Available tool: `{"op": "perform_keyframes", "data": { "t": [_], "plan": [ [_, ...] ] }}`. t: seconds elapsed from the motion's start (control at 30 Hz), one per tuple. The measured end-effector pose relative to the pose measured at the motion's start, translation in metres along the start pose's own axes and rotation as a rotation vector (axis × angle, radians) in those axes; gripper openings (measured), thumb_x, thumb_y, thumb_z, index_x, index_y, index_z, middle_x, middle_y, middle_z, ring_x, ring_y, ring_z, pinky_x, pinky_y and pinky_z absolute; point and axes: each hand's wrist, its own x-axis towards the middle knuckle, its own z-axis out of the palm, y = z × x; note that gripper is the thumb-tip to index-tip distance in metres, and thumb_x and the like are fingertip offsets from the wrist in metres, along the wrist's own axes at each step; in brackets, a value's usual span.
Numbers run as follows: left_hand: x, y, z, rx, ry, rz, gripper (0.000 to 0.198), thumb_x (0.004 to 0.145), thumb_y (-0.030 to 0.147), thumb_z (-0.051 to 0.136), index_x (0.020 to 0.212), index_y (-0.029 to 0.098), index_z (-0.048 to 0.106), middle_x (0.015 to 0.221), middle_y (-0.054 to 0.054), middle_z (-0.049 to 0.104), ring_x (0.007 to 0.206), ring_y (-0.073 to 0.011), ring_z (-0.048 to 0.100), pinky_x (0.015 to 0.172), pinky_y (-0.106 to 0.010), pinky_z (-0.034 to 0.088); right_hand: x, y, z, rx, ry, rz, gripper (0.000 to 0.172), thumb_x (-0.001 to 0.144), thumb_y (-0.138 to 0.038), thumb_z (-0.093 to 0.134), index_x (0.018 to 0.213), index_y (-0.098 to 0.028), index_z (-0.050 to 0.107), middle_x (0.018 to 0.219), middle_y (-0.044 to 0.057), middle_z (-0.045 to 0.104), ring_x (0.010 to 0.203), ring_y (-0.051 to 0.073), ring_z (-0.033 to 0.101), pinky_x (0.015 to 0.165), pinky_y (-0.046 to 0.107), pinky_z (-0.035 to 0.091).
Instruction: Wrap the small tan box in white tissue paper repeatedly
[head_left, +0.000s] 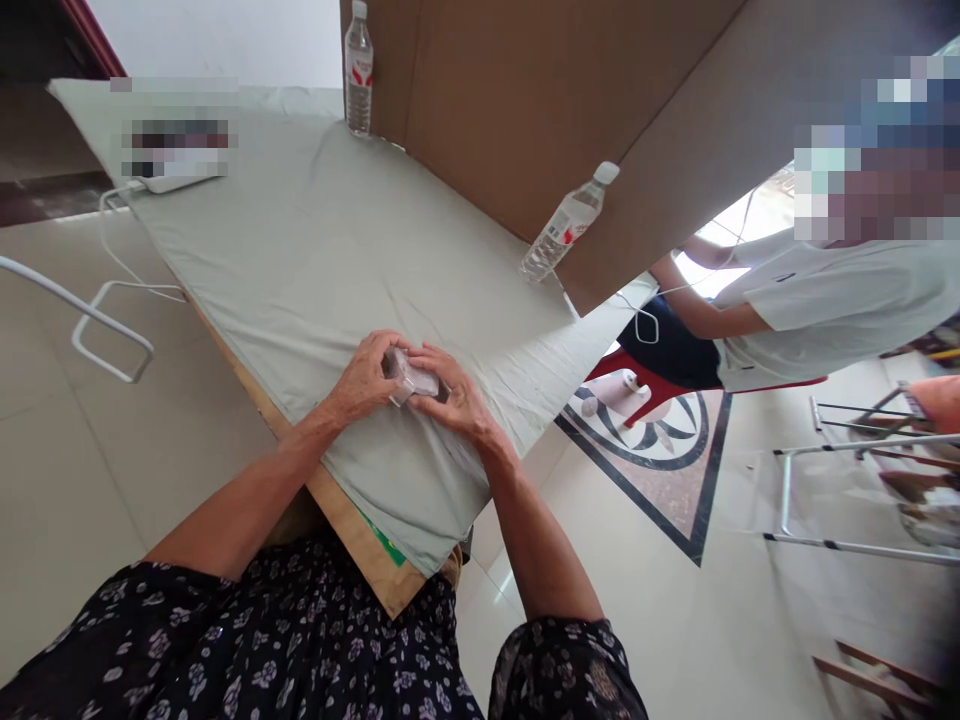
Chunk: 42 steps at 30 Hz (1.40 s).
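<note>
Between my two hands is a small clear plastic box (420,381) with something pale inside; its exact kind I cannot make out. My left hand (369,378) grips one end, fingers curled over the top and thumb at the near side. The other end is held by my right hand (456,397), its thumb and fingers bent around the box. Both hands are low over the pale grey-green cloth (300,250) on the table, near its front corner.
One water bottle (360,80) stands by a large cardboard sheet (525,110); another water bottle (568,225) is beside its right end. A white device with a cable (184,172) lies at far left. At right, a person in a white shirt (802,300) sits on a red stool (652,400).
</note>
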Motion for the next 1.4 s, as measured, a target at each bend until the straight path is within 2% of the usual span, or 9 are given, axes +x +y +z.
{"op": "perform_keyframes", "data": {
  "t": [0.1, 0.23, 0.37, 0.47, 0.57, 0.83, 1.03, 1.2, 1.4],
  "plan": [
    [0.000, -0.001, 0.002, -0.037, 0.000, -0.065, 0.043, 0.072, 0.024, 0.067, 0.115, 0.021, 0.064, 0.118, -0.008, 0.070, 0.109, -0.0251, 0.065, 0.099, -0.042, 0.054, -0.006, 0.001, 0.004, -0.216, -0.004, -0.042, 0.053, 0.090, -0.033, 0.073, 0.142, -0.027, 0.063, 0.153, 0.011, 0.062, 0.153, 0.031, 0.047, 0.126, 0.055, 0.037],
    [0.004, 0.004, 0.000, -0.057, 0.043, -0.090, 0.038, 0.075, 0.033, 0.067, 0.111, 0.021, 0.066, 0.117, -0.008, 0.073, 0.111, -0.0256, 0.065, 0.101, -0.042, 0.052, 0.007, 0.003, 0.010, -0.239, 0.076, -0.031, 0.039, 0.093, -0.018, 0.057, 0.129, -0.026, 0.071, 0.141, 0.010, 0.070, 0.138, 0.025, 0.061, 0.121, 0.048, 0.043],
    [0.004, 0.016, -0.015, -0.199, -0.035, -0.142, 0.038, 0.085, 0.050, 0.061, 0.106, 0.019, 0.068, 0.112, -0.009, 0.074, 0.108, -0.0259, 0.066, 0.096, -0.039, 0.053, 0.020, -0.006, 0.008, 0.072, 0.094, 0.183, 0.028, 0.092, -0.037, 0.065, 0.114, -0.023, 0.074, 0.114, 0.008, 0.079, 0.106, 0.023, 0.072, 0.097, 0.038, 0.055],
    [0.001, 0.019, -0.023, -0.345, -0.200, -0.206, 0.050, 0.082, 0.055, 0.066, 0.113, 0.016, 0.068, 0.101, -0.005, 0.073, 0.093, -0.0230, 0.067, 0.083, -0.034, 0.054, 0.022, -0.014, 0.006, 0.338, 0.052, 0.387, 0.037, 0.088, -0.055, 0.069, 0.102, -0.021, 0.073, 0.091, 0.002, 0.075, 0.081, 0.018, 0.066, 0.074, 0.030, 0.053],
    [-0.001, 0.013, -0.022, -0.394, -0.237, -0.240, 0.055, 0.077, 0.050, 0.073, 0.120, 0.017, 0.065, 0.103, -0.004, 0.072, 0.092, -0.0221, 0.067, 0.080, -0.033, 0.055, 0.022, -0.014, 0.007, 0.412, 0.048, 0.466, 0.045, 0.084, -0.066, 0.070, 0.090, -0.021, 0.069, 0.077, -0.001, 0.066, 0.070, 0.015, 0.058, 0.063, 0.027, 0.047],
    [0.003, 0.000, -0.011, -0.511, -0.223, -0.181, 0.070, 0.077, 0.040, 0.076, 0.139, 0.017, 0.055, 0.128, -0.012, 0.070, 0.114, -0.0264, 0.069, 0.096, -0.038, 0.057, 0.006, -0.013, 0.004, 0.061, 0.423, 0.415, 0.050, 0.086, -0.057, 0.066, 0.121, -0.022, 0.065, 0.115, 0.009, 0.073, 0.091, 0.019, 0.063, 0.075, 0.032, 0.050],
    [-0.008, -0.004, -0.002, -0.522, -0.046, -0.179, 0.097, 0.071, 0.042, 0.082, 0.153, 0.021, 0.034, 0.150, -0.021, 0.055, 0.113, -0.0271, 0.072, 0.096, -0.043, 0.059, 0.002, -0.015, 0.008, 0.037, 0.338, 0.369, 0.037, 0.089, -0.051, 0.063, 0.110, -0.022, 0.072, 0.104, 0.006, 0.075, 0.089, 0.020, 0.065, 0.078, 0.033, 0.051],
    [-0.012, -0.004, -0.002, -0.510, -0.052, -0.196, 0.084, 0.072, 0.045, 0.082, 0.140, 0.017, 0.043, 0.116, -0.012, 0.071, 0.104, -0.0245, 0.073, 0.096, -0.043, 0.059, 0.012, -0.012, 0.015, 0.123, 0.326, 0.388, 0.034, 0.091, -0.047, 0.058, 0.103, -0.021, 0.076, 0.101, 0.006, 0.078, 0.087, 0.019, 0.065, 0.081, 0.033, 0.051],
    [-0.009, -0.006, -0.007, -0.376, -0.073, -0.099, 0.048, 0.073, 0.045, 0.080, 0.111, 0.017, 0.070, 0.142, -0.016, 0.058, 0.118, -0.0265, 0.066, 0.104, -0.042, 0.053, 0.017, -0.012, 0.016, 0.144, 0.330, 0.396, 0.030, 0.089, -0.046, 0.060, 0.093, -0.022, 0.077, 0.096, 0.004, 0.076, 0.087, 0.019, 0.065, 0.083, 0.032, 0.052]
  ]
}}
